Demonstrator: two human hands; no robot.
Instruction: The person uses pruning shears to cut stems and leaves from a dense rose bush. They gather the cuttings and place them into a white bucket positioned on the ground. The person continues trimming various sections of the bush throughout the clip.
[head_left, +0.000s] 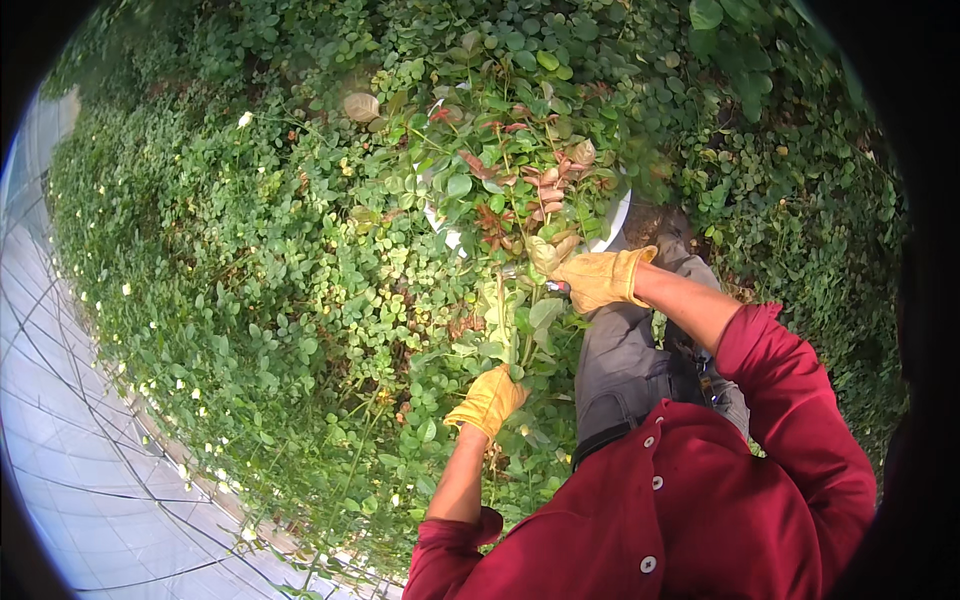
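Both hands wear yellow leather work gloves. My left hand (491, 399) is closed around the lower part of several cut-looking green rose stems (504, 315), which reach up from it. My right hand (596, 281) grips pruning shears (559, 286); a bit of red and dark handle shows at the fingers, and the metal blades lie by the stems, partly hidden by leaves. Above the hands, leafy stems with green and reddish-brown leaves (547, 187) spread over a white round container (619, 217), whose rim shows in pieces between the foliage.
Dense rose bushes (247, 300) surround me on both sides, with small white blooms (245, 119) at the left. A pale sheet wall crossed by dark lines (90, 465) curves along the far left. My legs in grey trousers (615, 360) stand just right of the stems.
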